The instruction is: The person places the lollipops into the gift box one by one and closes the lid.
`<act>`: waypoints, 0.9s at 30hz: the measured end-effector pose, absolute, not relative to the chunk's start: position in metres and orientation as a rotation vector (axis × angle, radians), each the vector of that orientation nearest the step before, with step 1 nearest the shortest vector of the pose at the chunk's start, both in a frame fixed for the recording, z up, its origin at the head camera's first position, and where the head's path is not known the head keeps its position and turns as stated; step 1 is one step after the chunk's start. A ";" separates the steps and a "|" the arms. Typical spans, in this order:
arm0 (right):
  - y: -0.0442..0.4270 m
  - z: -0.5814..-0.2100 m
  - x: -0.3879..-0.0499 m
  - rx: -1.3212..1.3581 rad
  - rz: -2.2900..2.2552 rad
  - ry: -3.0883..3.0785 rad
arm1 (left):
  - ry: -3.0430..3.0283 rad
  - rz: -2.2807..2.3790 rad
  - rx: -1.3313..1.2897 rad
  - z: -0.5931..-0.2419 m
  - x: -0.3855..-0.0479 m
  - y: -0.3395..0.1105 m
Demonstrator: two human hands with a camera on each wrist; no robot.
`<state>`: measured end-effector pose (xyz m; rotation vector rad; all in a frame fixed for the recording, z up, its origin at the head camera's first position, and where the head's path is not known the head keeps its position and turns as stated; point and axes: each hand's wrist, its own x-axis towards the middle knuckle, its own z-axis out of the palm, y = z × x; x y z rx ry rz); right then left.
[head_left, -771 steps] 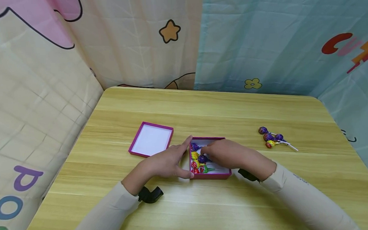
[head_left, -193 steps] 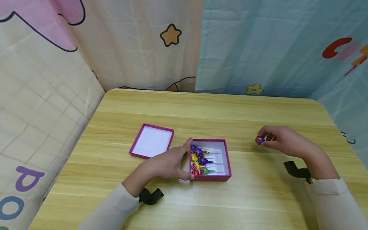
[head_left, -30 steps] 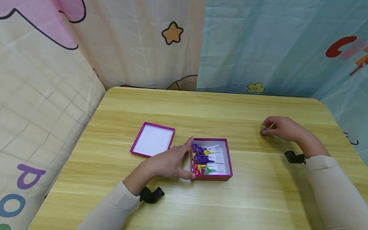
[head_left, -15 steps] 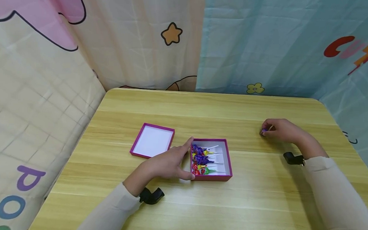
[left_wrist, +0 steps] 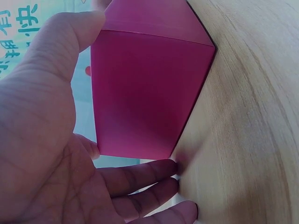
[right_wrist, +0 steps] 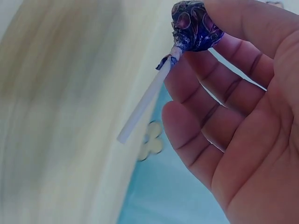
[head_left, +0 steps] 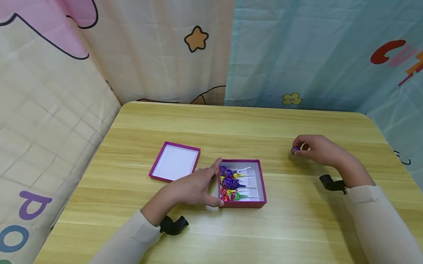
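Note:
My right hand [head_left: 322, 149] holds a purple-wrapped lollipop [right_wrist: 194, 28] by its candy head, above the right part of the table. Its white stick points away from the fingers in the right wrist view. My left hand [head_left: 196, 189] holds the left side of an open magenta box [head_left: 247, 204], thumb at the near corner and index finger at the far one. The other left fingers [left_wrist: 140, 177] reach down to the table beside the box wall. Inside the box, several lollipops [head_left: 230, 182] in purple, yellow, red and green wrappers lie with heads left and sticks right.
A magenta-rimmed lid [head_left: 175, 162] with a white inside lies behind the left hand. The wooden table [head_left: 288, 230] bears everything. Printed curtains [head_left: 299, 47] hang along its back and sides. A black wrist mount [head_left: 174, 225] sits below the left wrist.
In the last second my right hand has picked up the lollipop and moved slightly left with it. The box holds more lollipops than earlier; those at the right are off the table. The left hand stays put.

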<state>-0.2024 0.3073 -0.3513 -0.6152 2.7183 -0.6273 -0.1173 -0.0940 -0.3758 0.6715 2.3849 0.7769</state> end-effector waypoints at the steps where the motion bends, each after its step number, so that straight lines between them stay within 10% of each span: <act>1: 0.304 -0.349 -0.201 -0.632 -0.626 2.718 | 2.384 0.780 0.672 -0.376 -0.117 -0.094; 27: 0.205 -0.306 -0.158 -1.156 -0.506 2.625 | 2.390 0.769 0.677 -0.374 -0.118 -0.093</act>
